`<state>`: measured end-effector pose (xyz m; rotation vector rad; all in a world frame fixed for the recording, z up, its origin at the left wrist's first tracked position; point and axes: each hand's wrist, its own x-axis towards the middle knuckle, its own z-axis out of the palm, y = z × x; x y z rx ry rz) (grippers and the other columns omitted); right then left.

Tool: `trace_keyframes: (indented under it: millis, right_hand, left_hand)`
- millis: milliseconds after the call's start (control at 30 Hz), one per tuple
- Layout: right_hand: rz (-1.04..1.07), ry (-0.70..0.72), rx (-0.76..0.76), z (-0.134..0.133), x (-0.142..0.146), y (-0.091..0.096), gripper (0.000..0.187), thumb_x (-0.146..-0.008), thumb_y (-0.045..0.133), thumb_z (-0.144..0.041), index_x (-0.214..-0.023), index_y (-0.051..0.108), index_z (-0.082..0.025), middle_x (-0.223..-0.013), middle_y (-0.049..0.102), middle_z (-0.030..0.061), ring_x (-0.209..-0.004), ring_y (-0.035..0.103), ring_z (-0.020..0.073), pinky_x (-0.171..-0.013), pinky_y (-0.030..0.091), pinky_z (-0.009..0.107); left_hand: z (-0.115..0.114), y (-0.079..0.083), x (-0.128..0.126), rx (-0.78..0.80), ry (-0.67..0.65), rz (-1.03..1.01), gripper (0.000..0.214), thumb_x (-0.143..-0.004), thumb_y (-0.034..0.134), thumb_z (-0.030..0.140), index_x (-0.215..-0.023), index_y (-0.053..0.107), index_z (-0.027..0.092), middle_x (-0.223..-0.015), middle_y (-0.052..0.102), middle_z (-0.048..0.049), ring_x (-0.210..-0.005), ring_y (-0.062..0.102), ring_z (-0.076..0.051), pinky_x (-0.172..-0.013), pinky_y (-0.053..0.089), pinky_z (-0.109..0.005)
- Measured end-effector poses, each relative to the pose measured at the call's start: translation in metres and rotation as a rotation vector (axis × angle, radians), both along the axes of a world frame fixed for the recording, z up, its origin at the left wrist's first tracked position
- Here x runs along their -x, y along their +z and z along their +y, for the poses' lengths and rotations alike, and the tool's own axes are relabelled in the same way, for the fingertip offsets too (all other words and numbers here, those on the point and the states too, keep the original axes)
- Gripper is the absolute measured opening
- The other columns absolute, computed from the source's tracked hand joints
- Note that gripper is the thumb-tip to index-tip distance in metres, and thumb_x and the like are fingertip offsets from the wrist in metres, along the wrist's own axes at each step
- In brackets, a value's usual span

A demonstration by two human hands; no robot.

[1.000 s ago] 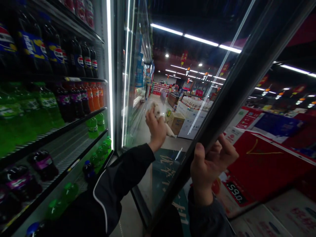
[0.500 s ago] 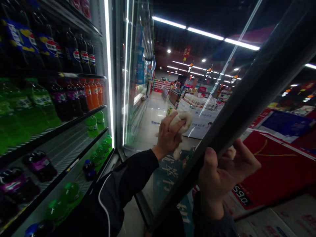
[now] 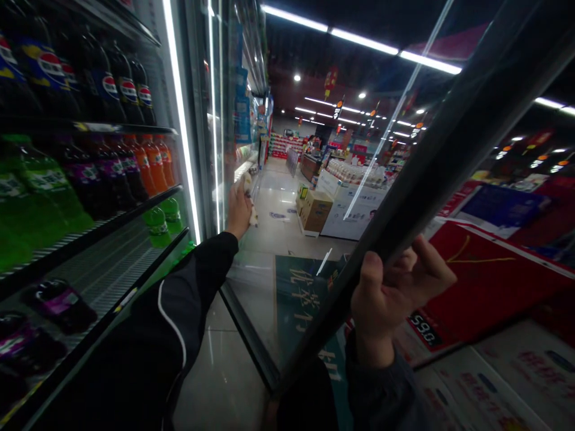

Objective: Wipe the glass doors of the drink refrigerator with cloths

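Observation:
My left hand (image 3: 238, 206) is closed on a small white cloth (image 3: 251, 214) and presses it against the inner side of the open glass cooler door (image 3: 287, 251), close to the hinge side. The dark door frame edge (image 3: 431, 161) runs diagonally across the view, and my right hand (image 3: 390, 293) is wrapped around it, thumb on the near side and fingers behind the glass. Both arms wear dark sleeves.
The cooler shelves (image 3: 90, 239) on the left hold dark cola bottles (image 3: 112, 90), green bottles (image 3: 40, 185), orange bottles (image 3: 153, 164) and purple-labelled bottles (image 3: 58, 302). Through the glass lie a shop aisle, cardboard boxes (image 3: 317, 209) and red and white cartons (image 3: 494, 275) on the right.
My left hand has carried the cloth leftward across the glass, from the middle of the door to near its hinge side. My right hand keeps its hold on the door frame.

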<state>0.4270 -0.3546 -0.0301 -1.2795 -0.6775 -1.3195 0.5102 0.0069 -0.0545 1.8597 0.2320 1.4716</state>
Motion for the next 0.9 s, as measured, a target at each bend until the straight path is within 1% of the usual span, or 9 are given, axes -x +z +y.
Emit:
trace_keyframes:
  millis: [100,200,267,333,433,500,567,733,900]
  right_hand:
    - [0.025,-0.006,0.003,0.001,0.001,-0.001,0.061,-0.090,0.077,-0.046,-0.143,0.050,-0.032,-0.140,0.056,0.0087,-0.130,0.065,0.0291,-0.107,0.061,0.059]
    - [0.019,0.009,-0.005,0.002,0.003,-0.001,0.061,-0.089,0.078,-0.043,-0.143,0.051,-0.031,-0.138,0.058,0.0079,-0.130,0.065,0.0287,-0.106,0.061,0.058]
    - [0.007,0.035,-0.014,0.003,0.005,0.000,0.061,-0.088,0.080,-0.040,-0.142,0.053,-0.031,-0.137,0.058,0.0075,-0.126,0.066,0.0274,-0.104,0.062,0.055]
    - [-0.015,0.062,-0.023,0.003,0.006,0.000,0.061,-0.087,0.083,-0.037,-0.141,0.055,-0.030,-0.137,0.059,0.0071,-0.120,0.068,0.0255,-0.101,0.062,0.052]
    - [-0.048,0.080,-0.039,0.004,0.009,0.001,0.060,-0.086,0.084,-0.034,-0.139,0.056,-0.030,-0.140,0.060,0.0067,-0.114,0.069,0.0229,-0.101,0.062,0.051]
    - [-0.054,0.087,-0.041,0.004,0.010,0.003,0.059,-0.086,0.084,-0.032,-0.138,0.057,-0.030,-0.141,0.061,0.0064,-0.110,0.070,0.0217,-0.101,0.061,0.051]
    - [-0.050,0.100,-0.040,0.004,0.012,0.004,0.059,-0.084,0.085,-0.029,-0.137,0.058,-0.029,-0.140,0.062,0.0060,-0.108,0.070,0.0210,-0.102,0.060,0.050]
    - [-0.088,0.110,-0.063,0.006,0.015,0.010,0.056,-0.081,0.086,-0.024,-0.131,0.062,-0.027,-0.136,0.063,0.0044,-0.104,0.071,0.0194,-0.091,0.061,0.042]
    - [-0.083,0.131,-0.070,0.006,0.016,0.015,0.052,-0.082,0.085,-0.020,-0.129,0.065,-0.027,-0.134,0.064,0.0040,-0.099,0.070,0.0171,-0.079,0.061,0.034]
  left_hand:
    - [-0.033,0.006,0.005,0.131,0.038,-0.016,0.047,-0.107,0.051,0.027,-0.152,0.057,0.015,-0.159,0.059,-0.0213,-0.157,0.052,-0.034,-0.139,0.035,-0.058]
    - [-0.096,0.004,0.024,0.142,0.023,-0.096,0.051,-0.110,0.051,0.039,-0.156,0.056,0.016,-0.161,0.057,-0.0221,-0.158,0.050,-0.035,-0.137,0.038,-0.059]
    - [-0.148,-0.001,0.049,0.050,-0.043,-0.207,0.051,-0.113,0.043,0.046,-0.156,0.057,0.021,-0.172,0.047,-0.0192,-0.165,0.042,-0.035,-0.138,0.035,-0.060]
    - [-0.197,-0.006,0.079,-0.083,-0.150,-0.295,0.053,-0.117,0.034,0.046,-0.161,0.054,0.027,-0.177,0.043,-0.0143,-0.166,0.042,-0.031,-0.136,0.038,-0.057]
    - [-0.243,-0.010,0.114,-0.379,-0.297,-0.370,0.056,-0.116,0.033,0.051,-0.164,0.052,0.029,-0.174,0.048,-0.0131,-0.162,0.047,-0.031,-0.135,0.040,-0.054]
    - [-0.250,-0.011,0.119,-0.491,-0.293,-0.389,0.054,-0.115,0.037,0.047,-0.165,0.050,0.029,-0.171,0.051,-0.0136,-0.159,0.051,-0.031,-0.134,0.042,-0.053]
    - [-0.242,-0.012,0.110,-0.526,-0.211,-0.414,0.049,-0.115,0.042,0.042,-0.162,0.051,0.031,-0.168,0.053,-0.0130,-0.159,0.051,-0.030,-0.131,0.045,-0.052]
    - [-0.208,-0.020,0.071,-0.643,-0.089,-0.504,0.041,-0.112,0.057,0.042,-0.151,0.057,0.031,-0.167,0.052,-0.0123,-0.162,0.047,-0.031,-0.130,0.048,-0.052]
    - [-0.164,-0.040,0.046,-0.617,-0.058,-0.434,0.045,-0.115,0.051,0.043,-0.158,0.049,0.034,-0.170,0.050,-0.0118,-0.161,0.049,-0.029,-0.131,0.046,-0.053]
